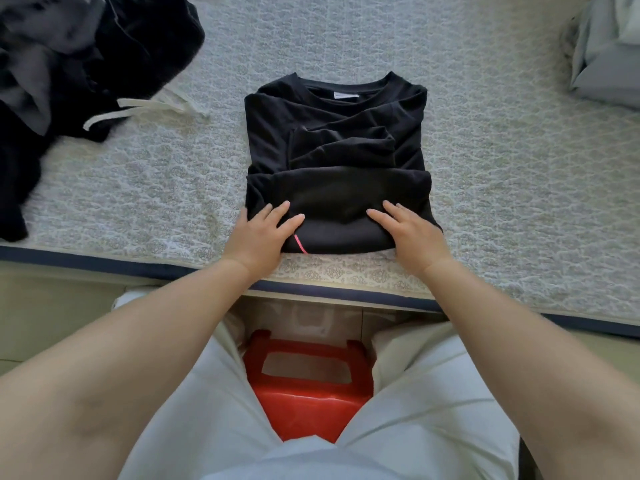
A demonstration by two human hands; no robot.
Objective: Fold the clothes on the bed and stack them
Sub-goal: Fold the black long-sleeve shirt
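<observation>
Hands, left [258,233], right [410,233], flat on folded black shirt [337,133]

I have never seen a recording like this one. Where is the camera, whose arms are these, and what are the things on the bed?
There is no machine here. The camera is worn on a person's head and looks forward and down, so the two bare arms are that person's own.

The person faces a bed with a pale patterned cover. In the middle lies a black shirt, partly folded, with its collar on the far side. The left hand and the right hand rest flat on its near edge with straight fingers; neither hand grips anything.

At the far left is a pile of dark clothes, not yet folded, with white drawstrings. Below, between the person's legs, is a red plastic stool.
</observation>
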